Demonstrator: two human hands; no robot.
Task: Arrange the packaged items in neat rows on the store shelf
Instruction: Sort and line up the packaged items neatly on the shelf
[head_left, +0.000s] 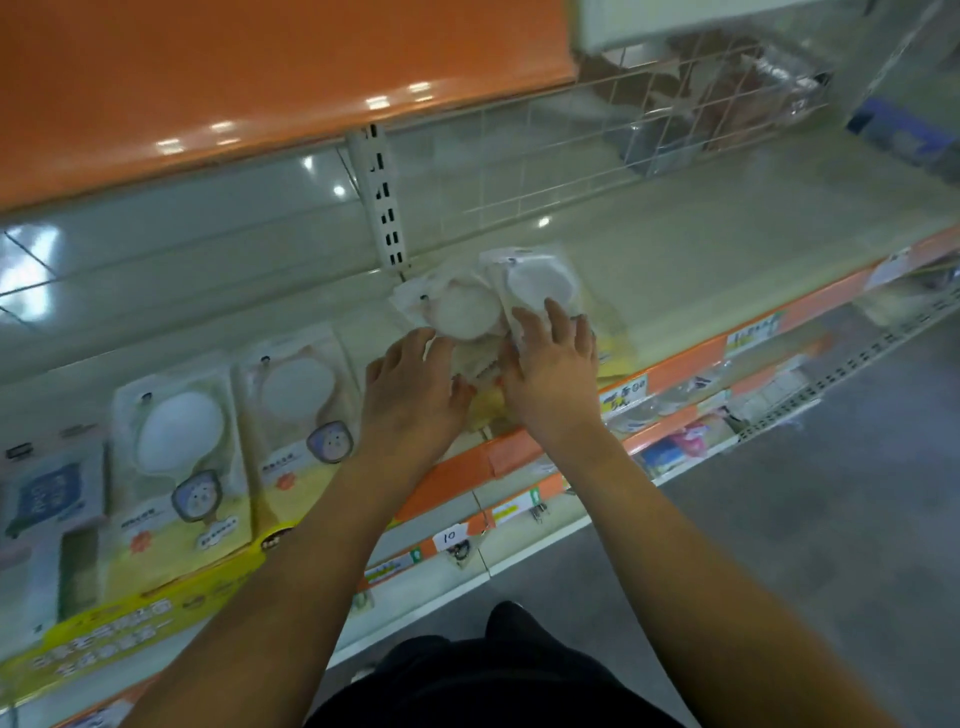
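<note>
Both forearms reach out to the pale shelf (675, 249); left hand (410, 395) and right hand (553, 374), fingers spread flat, press a loose heap of packets (467, 306) just beyond the fingertips; best to square edges against the neat packets (296, 400) left of them; orange shelf (260, 78) overhead.

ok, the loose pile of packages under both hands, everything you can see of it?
The pile of packages is several clear plastic packs, each showing a round white item, with pale yellow card at the near end. They overlap untidily, at differing angles, lying flat on the cream shelf beside the slotted upright. The left hand and right hand press on their near ends. Print is too blurred to read.
</note>
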